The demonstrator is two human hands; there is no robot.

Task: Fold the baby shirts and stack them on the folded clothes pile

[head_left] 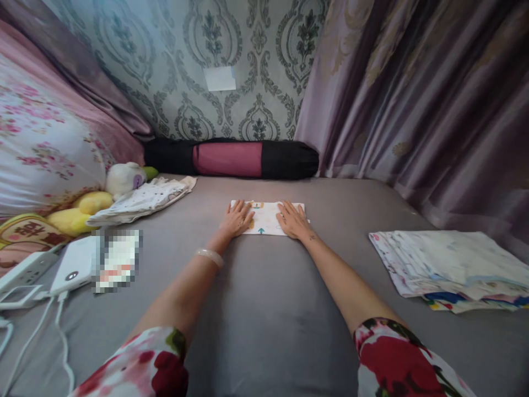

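A small folded white cloth (264,218) with orange and teal prints lies flat in the middle of the grey bed sheet (264,309). My left hand (237,218) rests flat on its left end, fingers stretched out and pointing away from me. On the right end lies my right hand (292,219), palm down with its fingers spread. Both hands press on the cloth from above and neither grips it. Whatever is under the palms is hidden.
To the right sits a stack of folded cloths (450,264). Folded spotted fabric (144,199) lies at left by plush toys (124,179). A power bank (77,264), power strip (27,270) and cables are nearer. A black-and-maroon bolster (229,159) lies along the wall.
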